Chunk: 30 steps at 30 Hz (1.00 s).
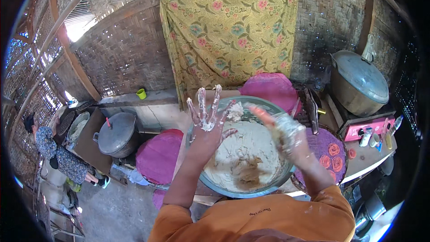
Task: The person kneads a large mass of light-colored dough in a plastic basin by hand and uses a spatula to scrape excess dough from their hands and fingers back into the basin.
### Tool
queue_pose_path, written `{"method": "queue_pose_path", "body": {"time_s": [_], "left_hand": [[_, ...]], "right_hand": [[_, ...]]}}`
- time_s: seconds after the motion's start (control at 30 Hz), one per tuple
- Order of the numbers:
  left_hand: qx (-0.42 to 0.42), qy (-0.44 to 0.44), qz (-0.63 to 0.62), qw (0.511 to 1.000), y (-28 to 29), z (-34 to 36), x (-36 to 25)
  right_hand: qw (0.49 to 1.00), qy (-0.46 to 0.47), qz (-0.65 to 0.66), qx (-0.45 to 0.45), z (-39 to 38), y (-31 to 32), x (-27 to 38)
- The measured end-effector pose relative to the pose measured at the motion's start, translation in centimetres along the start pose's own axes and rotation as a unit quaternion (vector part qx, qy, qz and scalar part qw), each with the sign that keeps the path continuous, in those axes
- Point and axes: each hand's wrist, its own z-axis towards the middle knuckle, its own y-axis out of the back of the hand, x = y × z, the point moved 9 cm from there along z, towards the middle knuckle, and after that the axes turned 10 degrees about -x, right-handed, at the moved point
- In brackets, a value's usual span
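Observation:
A wide blue-grey basin (233, 194) stands in front of me, filled with pale dough (237, 145) that has a brown wet-looking patch near its front. My left hand (208, 118) is raised over the basin's left rim, its fingers spread and caked with white dough. Across from it, my right hand (289, 136) is over the right side of the dough, also coated and smeared by motion; its finger positions are unclear. A small dough lump (235, 111) shows between the hands; whether it rests on anything I cannot tell.
Pink round covers (161, 157) lie left of the basin and behind it. At right, a purple-lined tray (313, 152) carries orange-red coils, near a large lidded pot (358, 80) on a pink stove (369, 127). Another lidded pot (117, 134) and a person (60, 152) are at left.

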Motion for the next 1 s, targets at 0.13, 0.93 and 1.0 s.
{"method": "queue_pose_path", "body": {"time_s": [0.13, 0.93, 1.0], "left_hand": [[-0.018, 0.017, -0.076, 0.997, -0.2, -0.3, -2.5], [0.143, 0.053, -0.423, 0.893, -4.3, -2.7, -2.5], [0.113, 0.084, -0.473, 0.87, -3.9, -2.3, -1.4]], "right_hand": [[0.996, 0.05, -0.059, 0.036, -4.1, -6.0, -0.1], [0.991, -0.111, -0.043, 0.066, -3.4, -5.4, -4.4], [0.994, -0.105, -0.015, 0.034, -3.9, -5.5, -4.8]]}}
